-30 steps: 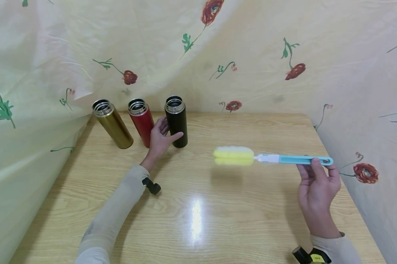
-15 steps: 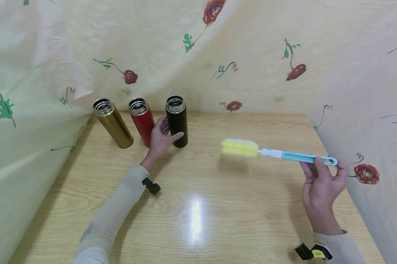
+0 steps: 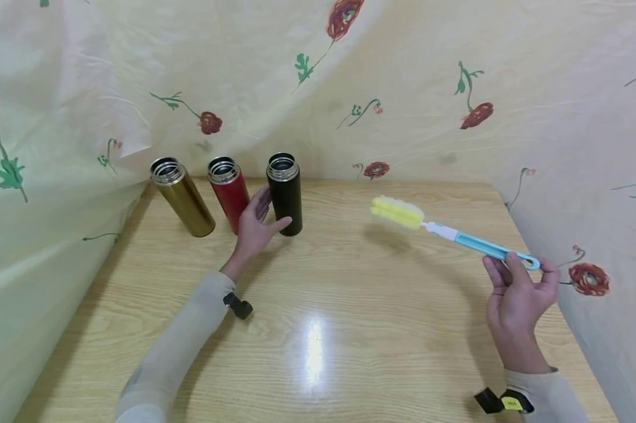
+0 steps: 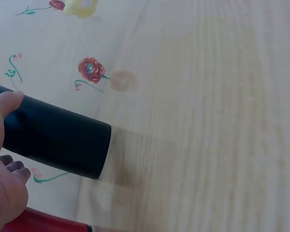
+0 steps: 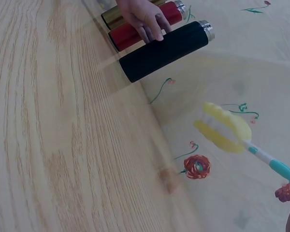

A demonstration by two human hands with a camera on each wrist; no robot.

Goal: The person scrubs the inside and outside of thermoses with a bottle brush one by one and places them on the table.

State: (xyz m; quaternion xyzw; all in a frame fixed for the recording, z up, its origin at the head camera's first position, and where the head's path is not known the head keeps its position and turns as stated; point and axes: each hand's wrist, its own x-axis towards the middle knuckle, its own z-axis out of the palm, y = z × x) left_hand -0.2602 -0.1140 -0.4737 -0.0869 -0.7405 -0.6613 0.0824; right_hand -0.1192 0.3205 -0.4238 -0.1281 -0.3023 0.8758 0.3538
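Note:
A black bottle [image 3: 287, 202] stands upright and lidless on the table, its threaded steel mouth showing. My left hand [image 3: 254, 231] is at its left side, thumb and fingers spread loosely around it; the left wrist view has the thumb [image 4: 8, 102] overlapping the bottle's side, and contact is hard to tell. With thumb and fingers my right hand [image 3: 518, 296] pinches the blue handle end of a bottle brush [image 3: 468, 239]. The yellow-and-white sponge head [image 5: 226, 126] is raised above the table, pointing left and away.
Left of the black bottle stand a lidless red bottle [image 3: 231, 197], close by the left hand, and a lidless gold bottle [image 3: 187, 202]. A flower-patterned cloth [image 3: 402, 76] hangs behind and along both sides of the wooden table [image 3: 381, 346].
The brush has tilted, its sponge head rising and shifting right and farther from me, with the right hand moving slightly right. The left thumb has drawn back a little across the black bottle.

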